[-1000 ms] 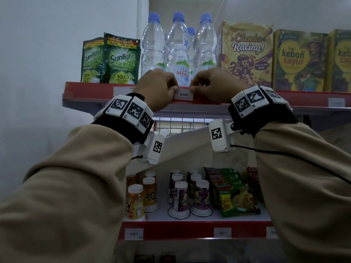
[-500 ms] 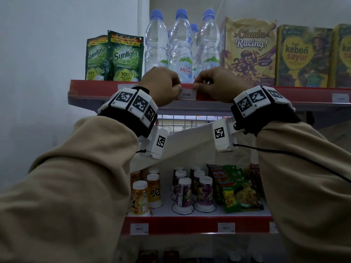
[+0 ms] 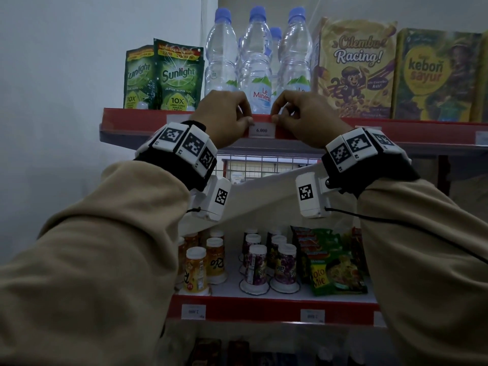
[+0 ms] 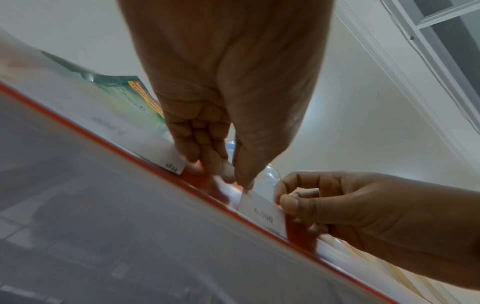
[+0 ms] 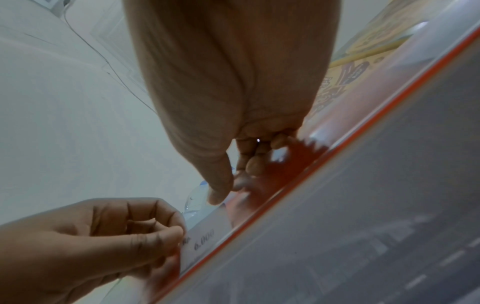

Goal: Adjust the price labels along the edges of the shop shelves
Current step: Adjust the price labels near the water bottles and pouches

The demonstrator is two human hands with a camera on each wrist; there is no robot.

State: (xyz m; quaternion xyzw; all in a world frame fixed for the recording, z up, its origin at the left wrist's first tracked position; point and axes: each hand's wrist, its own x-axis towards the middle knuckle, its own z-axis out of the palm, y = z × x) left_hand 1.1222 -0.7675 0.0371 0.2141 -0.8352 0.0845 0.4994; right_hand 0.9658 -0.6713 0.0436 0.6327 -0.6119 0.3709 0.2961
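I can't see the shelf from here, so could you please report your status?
Left hand and right hand pinch the 6,000 price label on the top shelf edge. Nothing blocks it.

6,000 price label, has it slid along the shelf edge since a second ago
No: the 6,000 price label still sits directly below the Le Minerale bottle on the red shelf edge.

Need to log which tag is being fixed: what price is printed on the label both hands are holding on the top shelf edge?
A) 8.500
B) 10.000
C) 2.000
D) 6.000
D: the white price label on the red shelf edge, pinched at its top corners by the left hand and the right hand, reads 6.000 below the water bottles.
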